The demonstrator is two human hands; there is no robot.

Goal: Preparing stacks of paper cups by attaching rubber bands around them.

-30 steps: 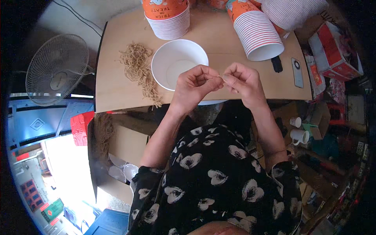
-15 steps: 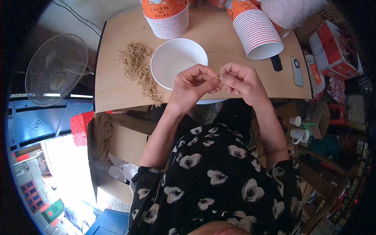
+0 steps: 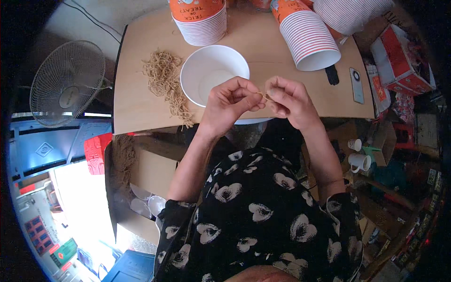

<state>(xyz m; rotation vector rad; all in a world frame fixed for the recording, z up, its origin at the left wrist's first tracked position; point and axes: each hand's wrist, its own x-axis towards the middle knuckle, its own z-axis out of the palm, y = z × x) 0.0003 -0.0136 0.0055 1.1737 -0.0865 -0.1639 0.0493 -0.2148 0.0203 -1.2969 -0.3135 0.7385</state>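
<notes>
In front of my body, my left hand and my right hand are raised close together over the table's near edge. A short, thin piece of tan string runs between their fingertips. Both hands are closed in a pinch, thumbs against fingers. Just beyond my left hand stands a white paper tub, its mouth up; the part of its inside that shows holds nothing I can make out. To its left lies a tangled heap of tan strings, trailing toward the near edge.
Nested orange and white tubs stand at the back of the brown-covered table. Another stack lies tipped on its side, near a black object and a phone. A fan is at left; mugs sit lower right.
My right fingertips have drawn slightly away from my left ones, and more of the string shows between them. The tub and the heap stay put.
</notes>
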